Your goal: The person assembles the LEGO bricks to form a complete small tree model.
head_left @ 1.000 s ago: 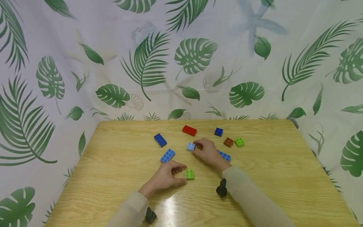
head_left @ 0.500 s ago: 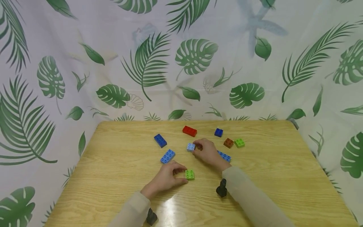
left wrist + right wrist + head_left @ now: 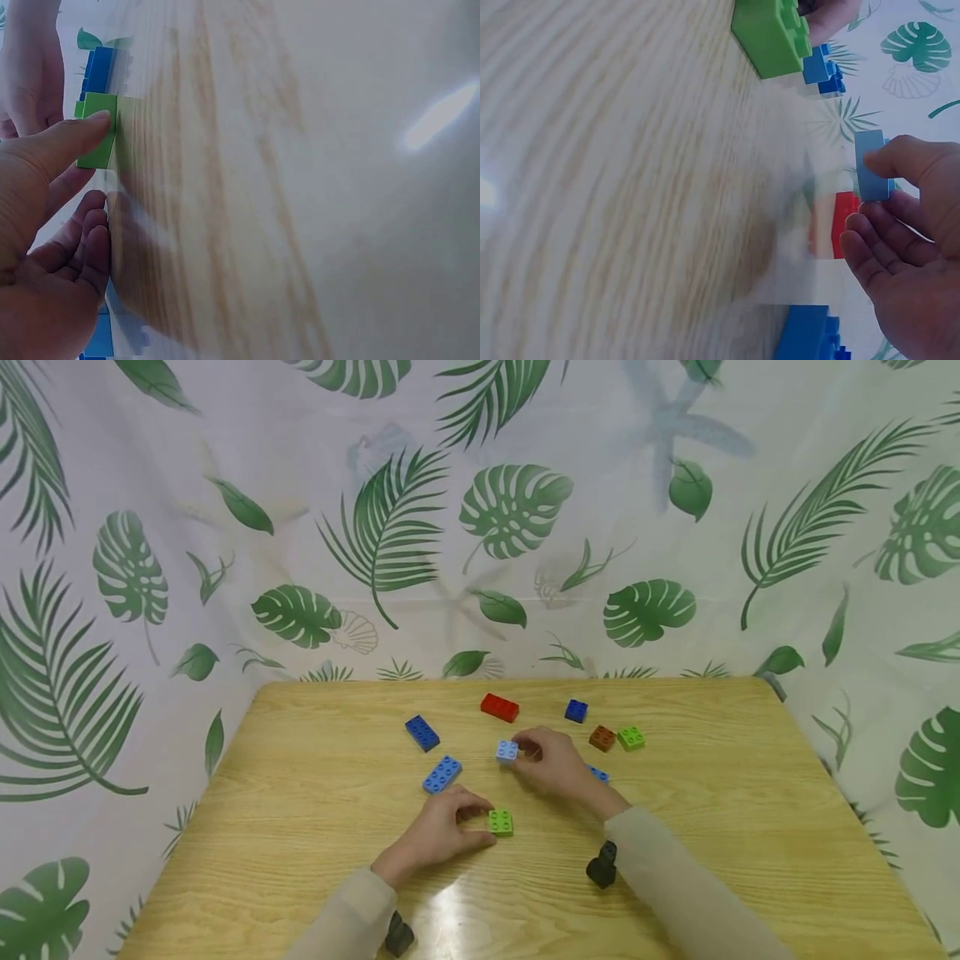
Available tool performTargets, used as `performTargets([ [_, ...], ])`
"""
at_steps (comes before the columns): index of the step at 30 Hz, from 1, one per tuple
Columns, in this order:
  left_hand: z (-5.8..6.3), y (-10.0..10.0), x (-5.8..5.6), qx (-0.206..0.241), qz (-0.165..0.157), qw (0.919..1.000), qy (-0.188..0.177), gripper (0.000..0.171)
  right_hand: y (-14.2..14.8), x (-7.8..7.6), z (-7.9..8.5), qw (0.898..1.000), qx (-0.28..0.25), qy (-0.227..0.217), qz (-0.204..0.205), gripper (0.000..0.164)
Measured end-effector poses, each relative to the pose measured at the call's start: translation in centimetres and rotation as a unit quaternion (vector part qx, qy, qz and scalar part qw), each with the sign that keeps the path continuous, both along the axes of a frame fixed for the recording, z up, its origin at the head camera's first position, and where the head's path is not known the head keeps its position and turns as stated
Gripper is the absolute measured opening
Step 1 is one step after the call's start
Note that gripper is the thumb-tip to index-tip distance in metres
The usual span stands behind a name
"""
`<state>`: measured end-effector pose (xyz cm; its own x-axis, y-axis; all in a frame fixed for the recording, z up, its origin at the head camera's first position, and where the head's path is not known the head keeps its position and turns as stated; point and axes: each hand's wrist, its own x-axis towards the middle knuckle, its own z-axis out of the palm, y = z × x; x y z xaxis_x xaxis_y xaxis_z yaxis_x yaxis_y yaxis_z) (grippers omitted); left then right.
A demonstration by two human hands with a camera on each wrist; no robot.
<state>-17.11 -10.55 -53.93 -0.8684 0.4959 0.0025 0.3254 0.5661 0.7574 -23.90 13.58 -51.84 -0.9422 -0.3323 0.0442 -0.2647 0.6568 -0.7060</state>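
Note:
My left hand (image 3: 444, 828) pinches a lime green 2x2 building brick (image 3: 500, 822) between thumb and index finger, and the brick sits on the tabletop. In the left wrist view the thumb presses against the side of that green brick (image 3: 99, 142), with the other fingers loosely curled below. Farther off, my right hand (image 3: 553, 763) grips a light blue 2x2 brick (image 3: 507, 752) by thumb and fingertips. The right wrist view shows this light blue brick (image 3: 868, 169) raised above the wood, with the thumb across its side.
A medium blue long brick (image 3: 442, 774) and a dark blue one (image 3: 422, 732) lie left. Behind are a red brick (image 3: 499, 707) and a small blue one (image 3: 576, 710). Brown (image 3: 602, 737) and green (image 3: 631, 738) bricks lie right. My right wrist partly covers another blue brick (image 3: 598, 773).
My right hand has taken hold of the light blue brick and lifted it slightly. My left fingers have closed in on the green brick, which stays in place.

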Motion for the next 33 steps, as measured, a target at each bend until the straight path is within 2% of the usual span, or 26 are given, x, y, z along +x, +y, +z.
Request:
performTargets([
  [14, -0.1, 0.0, 0.1, 0.006, -0.003, 0.9999, 0.010, 0.041, 1.2, 3.5, 1.8, 0.998, -0.014, 0.022, 0.048, 0.034],
  [20, -0.2, 0.0, 0.1, 0.007, -0.004, 0.9999, 0.013, 0.041, 1.6, 5.1, 1.7, 0.996, -0.012, 0.048, 0.073, 0.032],
  [33, -0.3, 0.1, 0.1, 0.003, -0.004, 0.9999, 0.014, 0.041, 1.6, 7.2, 0.5, 0.993, -0.006, 0.046, 0.107, 0.029],
])
